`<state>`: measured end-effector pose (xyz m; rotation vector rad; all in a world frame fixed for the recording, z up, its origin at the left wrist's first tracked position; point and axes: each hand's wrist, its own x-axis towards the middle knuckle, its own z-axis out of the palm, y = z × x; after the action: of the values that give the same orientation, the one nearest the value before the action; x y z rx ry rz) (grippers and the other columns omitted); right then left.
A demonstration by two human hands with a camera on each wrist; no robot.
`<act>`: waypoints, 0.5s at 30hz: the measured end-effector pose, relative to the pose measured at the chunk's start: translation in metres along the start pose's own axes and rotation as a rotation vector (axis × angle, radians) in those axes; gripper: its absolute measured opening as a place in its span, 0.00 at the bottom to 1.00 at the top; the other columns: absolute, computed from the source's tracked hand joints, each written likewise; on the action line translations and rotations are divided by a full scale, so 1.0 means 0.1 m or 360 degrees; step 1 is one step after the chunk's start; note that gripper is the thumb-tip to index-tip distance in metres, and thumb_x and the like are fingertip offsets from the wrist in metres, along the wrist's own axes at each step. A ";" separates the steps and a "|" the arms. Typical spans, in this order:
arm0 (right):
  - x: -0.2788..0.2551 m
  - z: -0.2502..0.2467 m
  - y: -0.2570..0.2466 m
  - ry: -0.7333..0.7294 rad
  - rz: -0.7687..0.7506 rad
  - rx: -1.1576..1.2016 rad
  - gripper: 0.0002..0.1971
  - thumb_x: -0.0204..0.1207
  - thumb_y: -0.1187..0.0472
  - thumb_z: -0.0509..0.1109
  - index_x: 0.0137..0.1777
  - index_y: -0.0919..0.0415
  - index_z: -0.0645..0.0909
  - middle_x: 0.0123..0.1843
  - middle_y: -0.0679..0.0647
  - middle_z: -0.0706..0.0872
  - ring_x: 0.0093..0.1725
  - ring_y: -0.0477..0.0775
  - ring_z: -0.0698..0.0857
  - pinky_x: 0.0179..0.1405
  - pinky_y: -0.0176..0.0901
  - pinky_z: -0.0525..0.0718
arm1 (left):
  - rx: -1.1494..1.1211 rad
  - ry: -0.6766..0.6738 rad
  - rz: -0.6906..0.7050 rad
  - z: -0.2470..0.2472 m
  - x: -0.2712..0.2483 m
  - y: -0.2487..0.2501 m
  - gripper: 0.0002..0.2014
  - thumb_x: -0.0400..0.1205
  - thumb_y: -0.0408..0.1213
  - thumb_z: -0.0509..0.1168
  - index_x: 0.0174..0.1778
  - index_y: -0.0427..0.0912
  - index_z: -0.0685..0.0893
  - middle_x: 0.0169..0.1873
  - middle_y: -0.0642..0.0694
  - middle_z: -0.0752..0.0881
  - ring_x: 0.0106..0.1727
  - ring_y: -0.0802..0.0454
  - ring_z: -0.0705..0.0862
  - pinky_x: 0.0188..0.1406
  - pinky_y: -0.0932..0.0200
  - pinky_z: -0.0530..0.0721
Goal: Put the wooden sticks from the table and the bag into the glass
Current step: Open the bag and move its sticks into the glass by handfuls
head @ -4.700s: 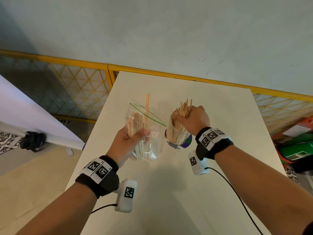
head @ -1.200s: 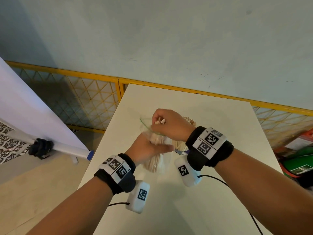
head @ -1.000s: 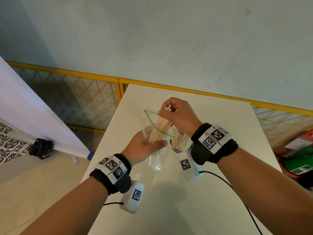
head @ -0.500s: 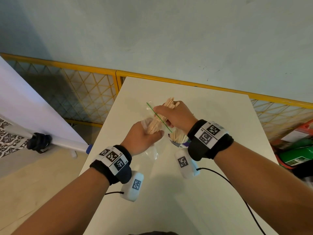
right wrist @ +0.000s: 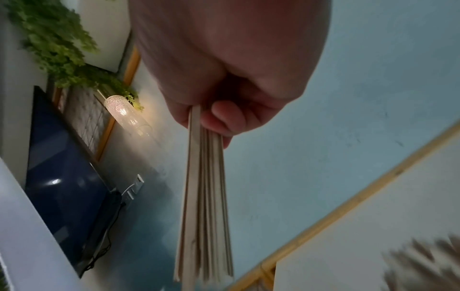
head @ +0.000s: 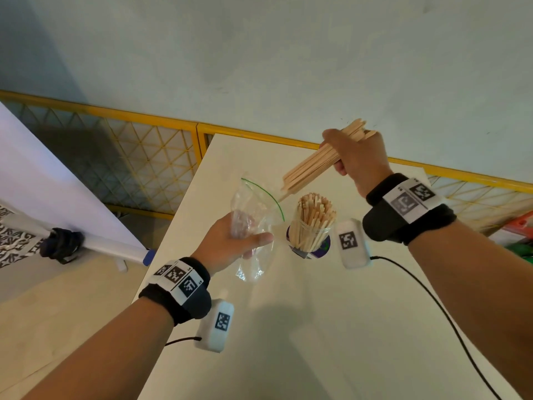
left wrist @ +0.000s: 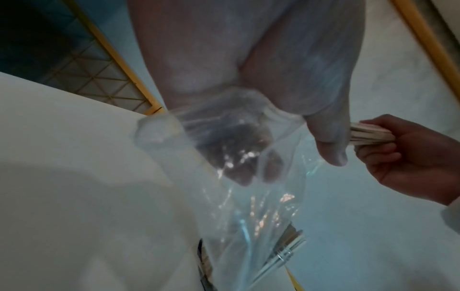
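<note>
My right hand [head: 350, 158] grips a bundle of wooden sticks [head: 313, 166] in the air, tilted, its lower end above the bag's mouth; the same bundle [right wrist: 204, 206] shows in the right wrist view. My left hand [head: 230, 246] holds the clear plastic bag [head: 255, 223] with a green zip line, which looks empty and crumpled [left wrist: 248, 177]. The glass [head: 310, 241] stands on the white table [head: 317, 327] just right of the bag, packed with upright sticks [head: 315, 209].
A yellow lattice fence [head: 138, 166] runs behind the table along a pale wall. A white board with a black clamp [head: 62, 246] leans at the left. Coloured boxes [head: 519, 235] lie on the floor at the right. A black cable [head: 432, 295] crosses the table.
My right hand has pulled the bundle of sticks up and out of the bag and swung it up to the right. The bag in my left hand has gone slack.
</note>
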<state>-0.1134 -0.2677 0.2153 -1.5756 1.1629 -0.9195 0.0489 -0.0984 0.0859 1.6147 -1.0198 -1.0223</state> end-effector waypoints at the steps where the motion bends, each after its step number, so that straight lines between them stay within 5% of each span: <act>1: 0.07 -0.05 -0.02 0.0027 -0.0022 -0.0041 0.11 0.72 0.57 0.71 0.34 0.64 0.86 0.30 0.57 0.84 0.17 0.46 0.75 0.16 0.34 0.72 | -0.0065 0.0022 -0.0041 -0.02 0.01 -0.01 0.26 0.67 0.53 0.81 0.53 0.44 0.81 0.33 0.42 0.87 0.31 0.52 0.87 0.37 0.59 0.88; 5: 0.29 -0.17 0.06 0.0071 -0.0004 -0.0228 0.15 0.70 0.56 0.70 0.40 0.71 0.87 0.31 0.59 0.85 0.17 0.46 0.75 0.18 0.34 0.74 | -0.0379 0.0103 -0.0181 -0.06 0.04 -0.07 0.33 0.66 0.54 0.78 0.64 0.46 0.76 0.49 0.35 0.90 0.42 0.47 0.90 0.51 0.41 0.91; 11: 0.29 -0.11 0.49 0.0010 0.0003 -0.0535 0.16 0.72 0.55 0.71 0.38 0.70 0.86 0.17 0.46 0.78 0.14 0.41 0.74 0.15 0.31 0.72 | -0.0443 0.0090 -0.0255 -0.09 0.08 -0.12 0.27 0.73 0.46 0.73 0.66 0.44 0.74 0.50 0.35 0.91 0.42 0.39 0.88 0.49 0.41 0.89; 13: 0.26 -0.09 0.59 -0.0042 -0.0104 -0.0625 0.19 0.73 0.54 0.71 0.39 0.74 0.84 0.23 0.52 0.80 0.19 0.44 0.76 0.20 0.34 0.75 | -0.0398 0.0072 -0.0258 -0.08 0.08 -0.16 0.27 0.72 0.48 0.73 0.65 0.45 0.74 0.51 0.35 0.91 0.45 0.37 0.89 0.49 0.41 0.89; 15: 0.23 -0.06 0.66 -0.0076 -0.0213 -0.0699 0.20 0.74 0.53 0.71 0.40 0.75 0.82 0.31 0.62 0.83 0.29 0.58 0.81 0.31 0.46 0.80 | -0.0352 0.0071 -0.0256 -0.07 0.08 -0.18 0.30 0.70 0.51 0.74 0.66 0.46 0.74 0.52 0.36 0.91 0.50 0.33 0.90 0.51 0.41 0.89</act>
<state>-0.1301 -0.2981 0.1545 -2.0359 1.2979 -0.7366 0.0603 -0.1002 0.0690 1.5470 -0.7282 -1.1589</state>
